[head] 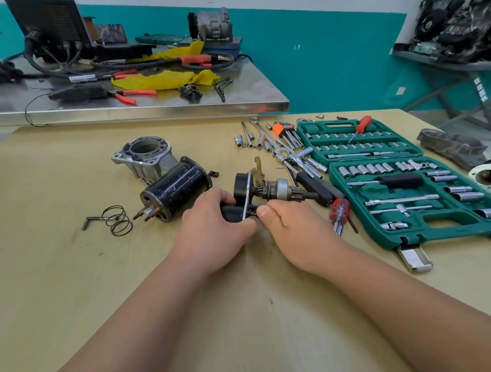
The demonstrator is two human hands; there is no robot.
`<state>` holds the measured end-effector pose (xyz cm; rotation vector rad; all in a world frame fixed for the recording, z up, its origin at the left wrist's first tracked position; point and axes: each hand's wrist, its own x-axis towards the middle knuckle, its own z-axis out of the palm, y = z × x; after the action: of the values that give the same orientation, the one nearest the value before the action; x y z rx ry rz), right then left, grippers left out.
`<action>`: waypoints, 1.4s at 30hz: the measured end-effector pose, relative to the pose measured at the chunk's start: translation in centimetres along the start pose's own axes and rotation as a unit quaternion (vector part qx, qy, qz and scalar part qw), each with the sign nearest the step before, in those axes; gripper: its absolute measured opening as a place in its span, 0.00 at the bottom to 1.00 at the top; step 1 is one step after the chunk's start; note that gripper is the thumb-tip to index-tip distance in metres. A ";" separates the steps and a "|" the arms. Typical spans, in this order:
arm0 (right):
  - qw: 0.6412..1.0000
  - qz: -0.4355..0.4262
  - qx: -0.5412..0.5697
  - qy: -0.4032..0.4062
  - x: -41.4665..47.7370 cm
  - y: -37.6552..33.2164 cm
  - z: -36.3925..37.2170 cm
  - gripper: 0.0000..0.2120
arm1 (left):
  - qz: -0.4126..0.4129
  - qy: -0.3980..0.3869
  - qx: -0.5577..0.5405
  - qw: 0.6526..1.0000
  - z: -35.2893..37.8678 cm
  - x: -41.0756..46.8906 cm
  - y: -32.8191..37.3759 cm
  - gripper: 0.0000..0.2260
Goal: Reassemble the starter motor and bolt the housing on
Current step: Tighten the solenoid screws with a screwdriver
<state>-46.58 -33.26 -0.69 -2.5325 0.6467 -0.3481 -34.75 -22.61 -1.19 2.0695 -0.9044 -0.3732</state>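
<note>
- A teal wall [332, 58] runs across the back, with a white band [265, 3] along its top.
- A pale wooden table [66, 265] fills the foreground.
- Behind it, at left, stands a steel-topped bench [252, 87], its surface shiny under even light.
- At right, a grey metal stand [451, 65] on crossed legs sits against the wall.

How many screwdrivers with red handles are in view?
2. One red-handled screwdriver lies on the far half of the open green socket case; the other lies on the wooden table between the right hand and that case. Others may be hidden.
</note>
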 end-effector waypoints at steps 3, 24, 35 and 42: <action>0.897 0.198 0.374 -0.124 0.2 -0.4 -0.2 0.19 | 0.014 0.007 0.030 0.999 0.1 -0.3 0.1 0.16; 0.958 0.153 0.232 -0.077 0.6 -2.7 0.4 0.24 | 0.003 -0.019 0.043 0.999 -1.3 -1.3 -0.2 0.15; 0.955 0.135 0.216 -0.151 -1.3 -2.7 0.1 0.22 | 0.018 -0.022 0.039 0.999 -1.6 -1.6 -0.3 0.18; 0.968 -0.081 -0.224 -0.083 -1.3 -1.6 -0.3 0.11 | -0.003 -0.056 0.031 0.998 -2.1 -1.3 -0.4 0.19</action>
<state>-47.22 -31.51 0.29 -3.0146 0.4967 -0.0425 -34.33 -20.28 -0.33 2.1249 -0.9882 -0.4734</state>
